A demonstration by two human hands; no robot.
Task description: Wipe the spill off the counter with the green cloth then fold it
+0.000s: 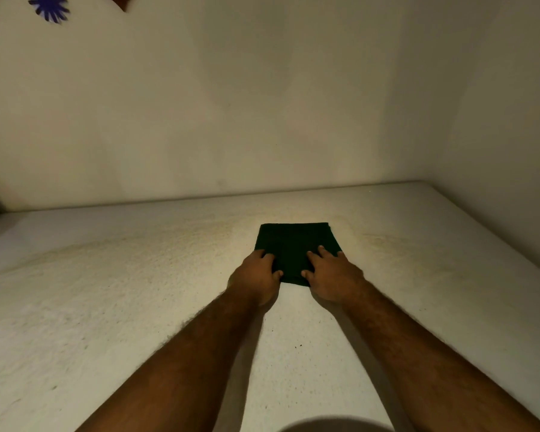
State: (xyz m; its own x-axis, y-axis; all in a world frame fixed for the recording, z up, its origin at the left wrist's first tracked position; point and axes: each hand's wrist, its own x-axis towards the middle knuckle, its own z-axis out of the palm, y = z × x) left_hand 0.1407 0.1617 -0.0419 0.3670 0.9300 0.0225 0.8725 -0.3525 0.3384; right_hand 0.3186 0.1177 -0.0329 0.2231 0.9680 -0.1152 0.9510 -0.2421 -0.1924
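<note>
Under both hands lies the dark green, flat, folded fabric cloth [295,247], a rough rectangle resting on the pale, speckled, rough-textured counter [138,291]. The left hand [255,279] sits on the cloth's near left corner, its fingers curled down onto the left edge and its thumb lying across the near hem; whether it pinches the fabric or only presses on it cannot be told. The right hand [332,277] covers the near right corner, fingers slightly spread and laid flat on top of the cloth, thumb resting at the near edge just across from the left thumb, with a narrow strip of green showing between them. Both bare forearms run back from the hands toward the camera, apart from each other, with bare counter between them.

Beyond the fingertips, the far half of the cloth is uncovered and its far edge lies straight. To either side of the hands the counter shows faint yellowish patches. Farther out, past the cloth, the counter meets a plain off-white wall [278,104], and another wall closes the corner to the right. High up and far to the left of the hands, a blue flower-shaped decoration [50,7] sits on the wall.
</note>
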